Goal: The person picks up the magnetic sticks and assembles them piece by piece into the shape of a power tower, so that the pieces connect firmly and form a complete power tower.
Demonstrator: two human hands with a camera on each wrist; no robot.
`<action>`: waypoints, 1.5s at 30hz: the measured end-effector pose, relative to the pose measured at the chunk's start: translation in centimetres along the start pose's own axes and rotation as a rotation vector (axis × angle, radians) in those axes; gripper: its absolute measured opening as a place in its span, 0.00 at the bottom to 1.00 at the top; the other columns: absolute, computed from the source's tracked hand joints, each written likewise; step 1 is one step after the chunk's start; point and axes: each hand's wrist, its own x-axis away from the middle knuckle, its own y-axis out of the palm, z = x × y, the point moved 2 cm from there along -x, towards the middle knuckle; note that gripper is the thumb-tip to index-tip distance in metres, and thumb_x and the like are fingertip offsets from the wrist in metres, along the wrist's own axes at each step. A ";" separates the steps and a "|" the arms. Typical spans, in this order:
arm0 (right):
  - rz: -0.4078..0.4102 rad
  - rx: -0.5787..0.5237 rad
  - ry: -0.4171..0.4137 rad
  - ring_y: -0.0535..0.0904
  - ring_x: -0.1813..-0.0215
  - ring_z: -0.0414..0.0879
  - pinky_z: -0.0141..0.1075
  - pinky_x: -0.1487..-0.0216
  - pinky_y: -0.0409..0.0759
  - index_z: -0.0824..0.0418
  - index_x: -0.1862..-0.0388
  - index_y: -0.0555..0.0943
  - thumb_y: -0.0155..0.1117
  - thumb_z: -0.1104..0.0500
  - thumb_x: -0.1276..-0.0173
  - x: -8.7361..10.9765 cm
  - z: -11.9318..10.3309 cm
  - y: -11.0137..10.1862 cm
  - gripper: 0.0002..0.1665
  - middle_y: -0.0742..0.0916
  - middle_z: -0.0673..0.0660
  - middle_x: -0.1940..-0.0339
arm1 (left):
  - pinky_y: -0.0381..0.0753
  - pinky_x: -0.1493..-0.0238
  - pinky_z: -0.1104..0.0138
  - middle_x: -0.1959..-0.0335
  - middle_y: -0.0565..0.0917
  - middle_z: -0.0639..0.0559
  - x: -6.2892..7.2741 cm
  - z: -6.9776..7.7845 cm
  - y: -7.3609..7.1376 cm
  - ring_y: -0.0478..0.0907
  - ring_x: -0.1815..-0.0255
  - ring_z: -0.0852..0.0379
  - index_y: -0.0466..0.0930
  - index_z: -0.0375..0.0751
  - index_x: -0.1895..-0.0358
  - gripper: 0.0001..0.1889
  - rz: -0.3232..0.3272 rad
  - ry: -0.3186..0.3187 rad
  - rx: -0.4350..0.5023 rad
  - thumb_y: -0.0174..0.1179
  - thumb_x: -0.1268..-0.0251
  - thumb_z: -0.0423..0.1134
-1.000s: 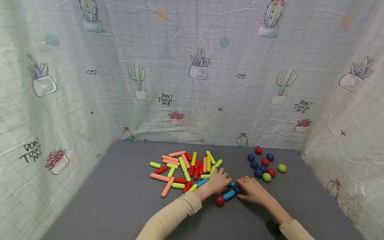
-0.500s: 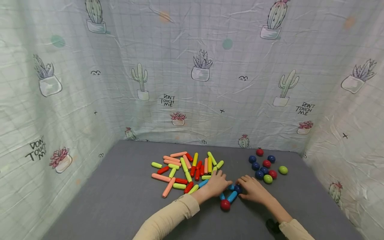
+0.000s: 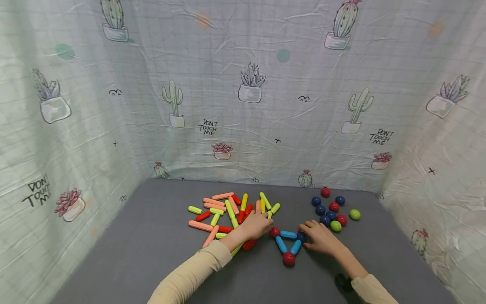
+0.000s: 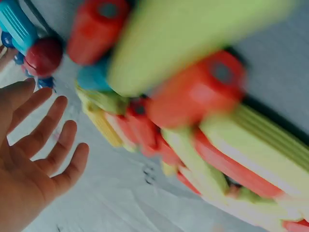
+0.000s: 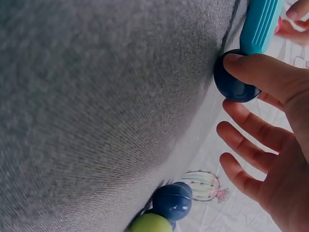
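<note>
The left hand [image 3: 255, 224] partly hides some rods [image 3: 263, 205]; the left wrist view blurs and crops a lime rod [image 4: 178, 43].

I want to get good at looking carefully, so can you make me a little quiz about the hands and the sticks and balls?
1. True or false: the left hand is holding a green ball.
2. What is the right hand gripping? A: a red stick. B: a dark blue ball. C: a yellow stick.
3. How many red balls are at the corners of the blue-stick triangle?

Key: 1. False, its fingers are spread and hold nothing. 2. B. 3. Two.
</note>
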 end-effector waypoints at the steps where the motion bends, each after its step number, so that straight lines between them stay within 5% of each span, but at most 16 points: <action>1: -0.002 0.004 0.001 0.72 0.64 0.43 0.36 0.69 0.67 0.49 0.63 0.75 0.72 0.53 0.56 0.0 0.0 0.1 0.20 0.79 0.48 0.66 | 0.69 0.67 0.65 0.65 0.78 0.54 0.4 -0.4 -0.1 0.70 0.64 0.55 0.80 0.53 0.58 0.09 -0.002 -0.001 -0.003 0.55 0.40 0.46; 10: -0.022 -0.015 0.021 0.73 0.63 0.45 0.37 0.69 0.67 0.49 0.61 0.75 0.71 0.53 0.55 -0.1 0.0 0.1 0.21 0.81 0.49 0.64 | 0.70 0.66 0.68 0.60 0.78 0.54 2.0 -3.2 1.4 0.68 0.64 0.57 0.77 0.55 0.53 0.13 -0.017 -0.020 -0.066 0.54 0.40 0.49; 16: -0.049 -0.024 0.040 0.73 0.62 0.46 0.39 0.68 0.68 0.51 0.60 0.75 0.71 0.55 0.54 -0.2 -0.1 0.1 0.21 0.81 0.51 0.63 | 0.72 0.66 0.67 0.59 0.78 0.54 1.8 -2.7 2.1 0.71 0.62 0.57 0.76 0.54 0.54 0.11 0.092 0.062 -0.251 0.53 0.39 0.47; 22: -0.059 -0.019 0.050 0.73 0.63 0.46 0.38 0.68 0.67 0.51 0.60 0.74 0.71 0.55 0.54 -0.2 -0.2 0.1 0.21 0.81 0.51 0.64 | 0.67 0.65 0.69 0.61 0.79 0.56 1.5 -2.0 2.6 0.71 0.61 0.58 0.74 0.51 0.55 0.10 0.070 0.093 -0.302 0.52 0.37 0.45; 28: -0.086 -0.026 0.056 0.73 0.64 0.46 0.38 0.68 0.66 0.51 0.61 0.74 0.70 0.55 0.54 -0.4 -0.2 0.1 0.21 0.81 0.51 0.65 | 0.72 0.62 0.67 0.52 0.76 0.54 1.5 -2.0 2.7 0.71 0.55 0.57 0.69 0.51 0.42 0.19 0.043 0.050 -0.313 0.51 0.37 0.45; 34: -0.067 -0.003 0.056 0.74 0.64 0.47 0.39 0.68 0.67 0.52 0.60 0.74 0.70 0.55 0.55 -0.5 -0.2 0.1 0.22 0.81 0.51 0.65 | 0.69 0.65 0.67 0.55 0.74 0.53 1.5 -2.5 2.2 0.66 0.60 0.56 0.71 0.47 0.51 0.11 0.119 -0.014 -0.211 0.48 0.34 0.42; 40: -0.057 0.000 0.051 0.74 0.63 0.47 0.39 0.68 0.67 0.52 0.60 0.73 0.70 0.56 0.55 -0.5 -0.3 0.0 0.22 0.80 0.51 0.66 | 0.56 0.72 0.70 0.70 0.71 0.54 1.3 -2.6 1.2 0.62 0.72 0.58 0.67 0.47 0.58 0.09 0.197 -0.083 0.094 0.53 0.38 0.42; 45: -0.038 0.000 0.034 0.74 0.63 0.48 0.39 0.67 0.67 0.53 0.60 0.73 0.70 0.57 0.55 -0.5 -0.5 0.0 0.22 0.81 0.51 0.66 | 0.63 0.73 0.75 0.70 0.74 0.53 0.9 -1.6 0.5 0.67 0.71 0.61 0.64 0.41 0.43 0.19 0.248 -0.053 0.350 0.51 0.36 0.41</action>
